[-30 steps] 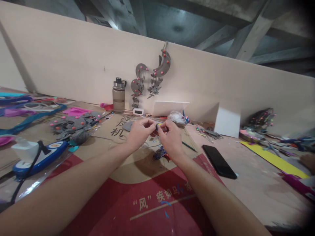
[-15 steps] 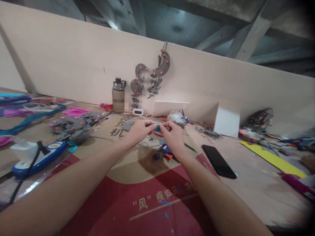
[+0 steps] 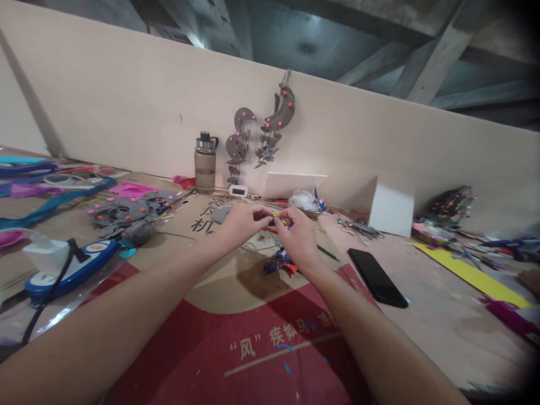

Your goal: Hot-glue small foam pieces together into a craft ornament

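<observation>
My left hand point(image 3: 248, 221) and my right hand point(image 3: 297, 233) meet over the cardboard point(image 3: 219, 287), thumbs and fingertips pinched close together. Between them is a small blue piece point(image 3: 271, 221), mostly covered by the fingers; its kind is too small to make out. Bits of orange and yellow show just behind the fingertips. Below my right hand lies a dark blue object point(image 3: 275, 262) with orange scraps point(image 3: 290, 269) beside it. A flat grey disc-like piece point(image 3: 221, 214) is partly hidden behind my left hand.
A black phone point(image 3: 377, 277) lies to the right, near a yellow strip point(image 3: 472, 274). On the left are a blue-and-white power strip point(image 3: 71, 270) and grey felt pieces with pink dots point(image 3: 130, 212). A water bottle point(image 3: 205, 169) stands by the wall, where grey moon-shaped hangings point(image 3: 282, 115) hang.
Both hands stay pinched together in nearly the same place, with small finger shifts. The blue piece is more covered now. The whole view has shifted slightly.
</observation>
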### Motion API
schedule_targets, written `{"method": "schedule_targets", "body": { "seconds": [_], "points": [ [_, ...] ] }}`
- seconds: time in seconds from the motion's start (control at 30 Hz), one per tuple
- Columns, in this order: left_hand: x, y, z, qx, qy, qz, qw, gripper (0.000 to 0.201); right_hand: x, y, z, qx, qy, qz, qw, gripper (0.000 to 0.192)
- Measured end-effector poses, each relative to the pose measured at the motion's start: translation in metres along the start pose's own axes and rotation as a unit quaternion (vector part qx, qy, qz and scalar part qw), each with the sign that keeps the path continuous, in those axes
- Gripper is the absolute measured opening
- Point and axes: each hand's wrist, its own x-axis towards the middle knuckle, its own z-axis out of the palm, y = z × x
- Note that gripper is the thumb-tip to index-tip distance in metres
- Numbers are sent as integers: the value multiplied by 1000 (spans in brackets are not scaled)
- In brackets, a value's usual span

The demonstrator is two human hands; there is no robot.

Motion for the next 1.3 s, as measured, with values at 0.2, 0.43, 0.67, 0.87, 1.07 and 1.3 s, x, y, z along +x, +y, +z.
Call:
{"method": "schedule_targets", "body": {
  "seconds": [0.2, 0.43, 0.67, 0.87, 1.07, 1.3],
  "points": [
    [0, -1, 0, -5, 24, -16, 1000, 15, 0, 3, 3, 9, -19, -27, 999, 12],
    [1, -12, -3, -99, 66, -87, 989, 13, -1, 6, 9, 41, -36, -16, 998, 20],
    [6, -42, -10, -165, 148, -169, 960, 13, -4, 2, 11, 57, -126, -5, 990, 20],
    [14, -75, -20, -329, 302, -220, 867, 16, 0, -19, -4, 112, -219, -111, 963, 24],
    [14, -75, -21, -374, 298, -222, 849, 19, 20, 2, -43, -82, -155, -3, 984, 23],
    [13, -65, -17, -355, 277, -194, 872, 20, -21, 49, -48, -170, -366, 9, 915, 6]
  ]
}}
